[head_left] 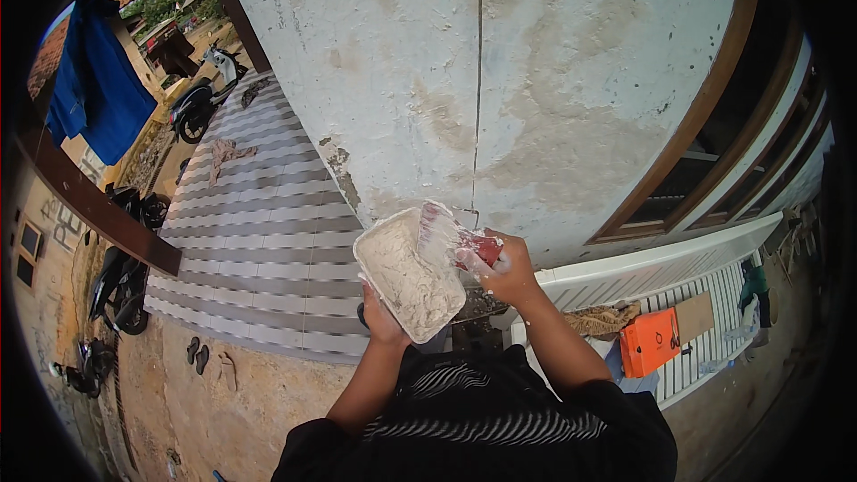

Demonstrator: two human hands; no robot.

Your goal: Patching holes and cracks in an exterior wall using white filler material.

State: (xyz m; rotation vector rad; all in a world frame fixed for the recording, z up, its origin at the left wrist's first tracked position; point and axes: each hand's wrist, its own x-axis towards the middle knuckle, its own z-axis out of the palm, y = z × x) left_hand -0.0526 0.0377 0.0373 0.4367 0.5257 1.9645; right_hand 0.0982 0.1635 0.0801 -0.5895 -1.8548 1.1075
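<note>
Head view: the fingers of my right hand [507, 259] are closed around the red handle of a scraper [457, 246], and white paste is smeared over them and the grip. The blade reaches leftward over the far right corner of a white rectangular tub [442, 322], its face coated with the same stuff. My left hand [378, 314] grips the tub by its left side; most of those fingers are hidden, so I cannot tell how they curl underneath. The tub sits tilted in front of my chest, a thick off-white paste [402, 263] spread through it.

Just beyond stands a pale wall [553, 45], patched with tan and split by a dark vertical line. Patterned tiles [277, 214] stretch away on the left, with sandals [196, 355] nearer me and a blue garment [107, 80] hanging farther off. To my right, an orange box [650, 344] rests on a white slatted counter [661, 257].
</note>
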